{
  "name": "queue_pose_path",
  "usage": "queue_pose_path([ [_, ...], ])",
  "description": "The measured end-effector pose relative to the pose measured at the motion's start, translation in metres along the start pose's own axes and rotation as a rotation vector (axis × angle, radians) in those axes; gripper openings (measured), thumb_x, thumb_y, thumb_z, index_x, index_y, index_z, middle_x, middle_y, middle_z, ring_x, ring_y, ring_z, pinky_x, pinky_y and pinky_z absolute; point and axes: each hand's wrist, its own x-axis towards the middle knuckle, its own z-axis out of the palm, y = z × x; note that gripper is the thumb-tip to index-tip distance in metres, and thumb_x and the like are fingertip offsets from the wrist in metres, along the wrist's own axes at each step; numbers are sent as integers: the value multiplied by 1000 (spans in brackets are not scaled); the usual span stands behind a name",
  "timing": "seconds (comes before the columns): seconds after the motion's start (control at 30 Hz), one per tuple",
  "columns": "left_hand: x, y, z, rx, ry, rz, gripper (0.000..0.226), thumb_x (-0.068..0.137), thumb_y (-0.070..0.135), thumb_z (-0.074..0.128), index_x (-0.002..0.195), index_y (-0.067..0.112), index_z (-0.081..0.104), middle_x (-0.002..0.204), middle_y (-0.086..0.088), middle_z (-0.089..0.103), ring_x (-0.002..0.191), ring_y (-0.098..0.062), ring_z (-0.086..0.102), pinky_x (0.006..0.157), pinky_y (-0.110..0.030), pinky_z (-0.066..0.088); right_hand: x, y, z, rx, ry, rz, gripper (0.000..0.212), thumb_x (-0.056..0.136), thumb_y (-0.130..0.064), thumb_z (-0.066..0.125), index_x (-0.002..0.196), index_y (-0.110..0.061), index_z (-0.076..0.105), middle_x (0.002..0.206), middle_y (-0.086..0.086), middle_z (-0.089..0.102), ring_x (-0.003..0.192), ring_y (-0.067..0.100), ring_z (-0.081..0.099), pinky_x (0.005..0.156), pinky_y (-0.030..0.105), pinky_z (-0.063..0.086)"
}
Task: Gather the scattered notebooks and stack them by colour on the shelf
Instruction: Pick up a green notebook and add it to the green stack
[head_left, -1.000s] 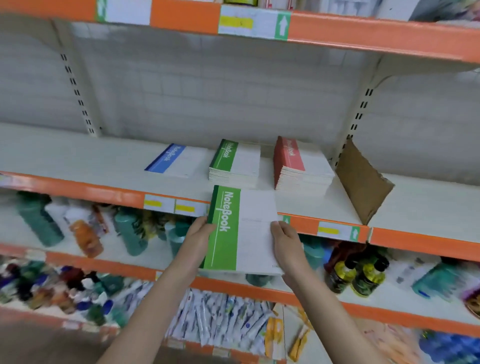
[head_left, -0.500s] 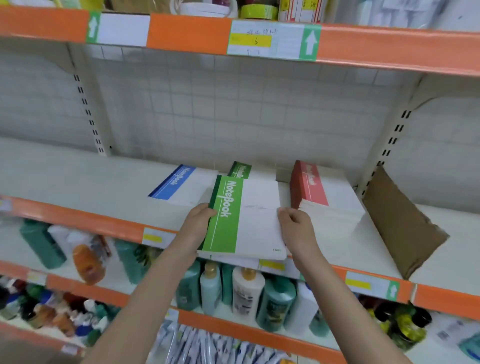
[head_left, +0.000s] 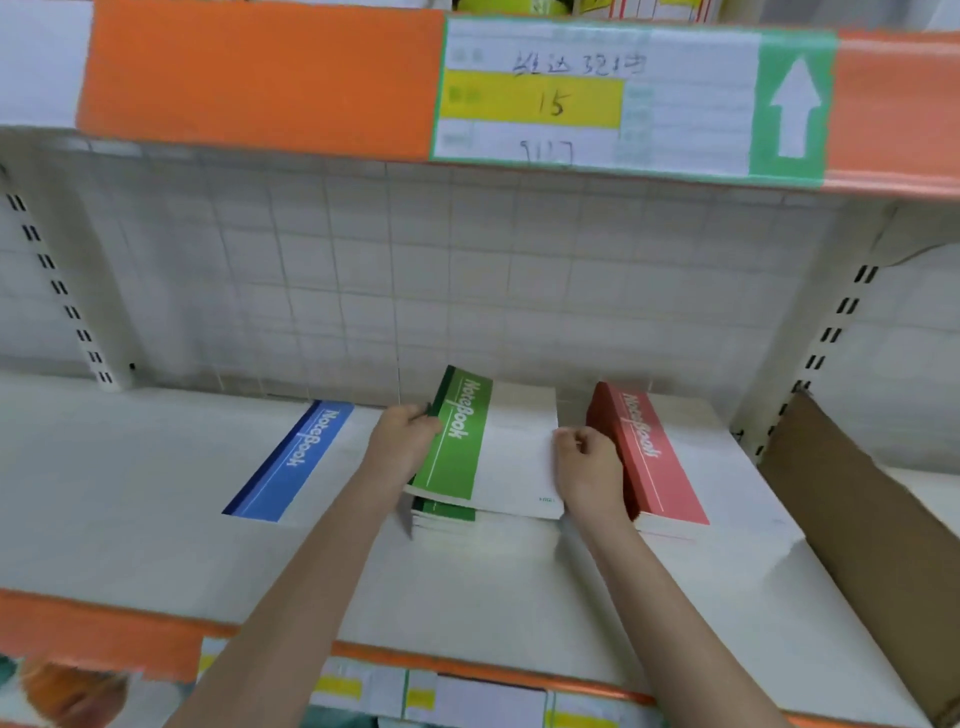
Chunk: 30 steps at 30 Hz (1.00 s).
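A white shop shelf (head_left: 156, 519) with an orange front edge, seen from above and close. 2 bare arms reach in from the near side. The left hand (head_left: 402, 441) grips the left, spine edge of a green notebook (head_left: 488, 447), fingers curled round it. The right hand (head_left: 587, 462) holds the notebook's right edge with curled fingers. The notebook lies on top of a green stack (head_left: 447, 517), its near end overhanging the stack's front slightly. Just right of it, touching the right hand, stands a taller red stack (head_left: 654, 457). To the left, a blue notebook (head_left: 291, 462) lies flat near the left hand. A brown cardboard sheet (head_left: 862, 530) leans at the far right. Above, an orange shelf edge carries a price label (head_left: 597, 98) handwritten "15", with a white arrow on green.
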Motion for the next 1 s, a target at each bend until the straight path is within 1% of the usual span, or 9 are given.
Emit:
queue_pose_path([
  [0.1,7,-9,3,64,-10,48,18,88,7,53,94,8,70,88,-15,71,82,-30,67,78,-40,52,5,3,6,-50,38,20,34,91,-9,45,60,-21,49,56,-8,48,51,8,40,47,22,30],
  [0.23,11,-16,9,129,28,110,27,88,10,53,76,31,64,74,5,69,71,-17,66,65,-26,50,9,5,8,-121,66,-26,32,89,-7,45,60,-18,50,55,-8,47,51,9,41,46,17,30],
  [0.33,13,-19,13,170,42,118,23,89,9,52,76,26,61,78,-7,68,71,-24,63,59,-24,45,10,6,6,-189,81,-75,32,89,-6,45,59,-13,51,51,-5,46,46,8,38,41,11,32],
  [0.4,13,-22,15,158,41,127,19,88,6,50,83,20,63,90,-20,67,81,-34,64,65,-29,48,9,7,6,-227,83,-92,28,88,-5,45,63,-6,57,54,1,51,47,12,40,44,14,33],
  [0.47,13,-25,15,141,50,116,23,88,5,50,78,22,62,90,-18,66,80,-31,63,66,-30,48,8,7,7,-265,74,-111,25,87,-4,44,71,2,62,62,12,60,52,20,45,48,24,32],
  [0.63,13,-28,14,7,4,45,26,86,4,48,91,15,71,88,-17,70,78,-31,64,70,-33,47,5,7,5,-228,47,-88,27,91,-5,44,93,11,66,91,24,68,85,38,61,71,35,40],
  [0.73,14,-29,15,-69,-18,16,30,87,2,47,90,19,72,85,-14,71,73,-28,65,70,-34,49,3,8,4,-123,-31,8,30,95,-9,42,99,15,59,89,28,64,86,43,57,66,39,40],
  [0.87,16,-32,18,-151,-67,-6,35,87,0,46,80,23,72,69,-4,70,56,-19,64,53,-24,50,-1,8,8,1,-189,165,33,99,-22,43,112,7,53,82,12,51,65,19,49,54,27,40],
  [1.0,19,-33,19,-223,-72,-36,39,87,-3,47,73,24,72,63,-2,70,51,-16,64,51,-24,50,0,11,14,28,-267,245,30,99,-33,44,122,-13,45,92,-1,46,80,12,49,65,24,37],
])
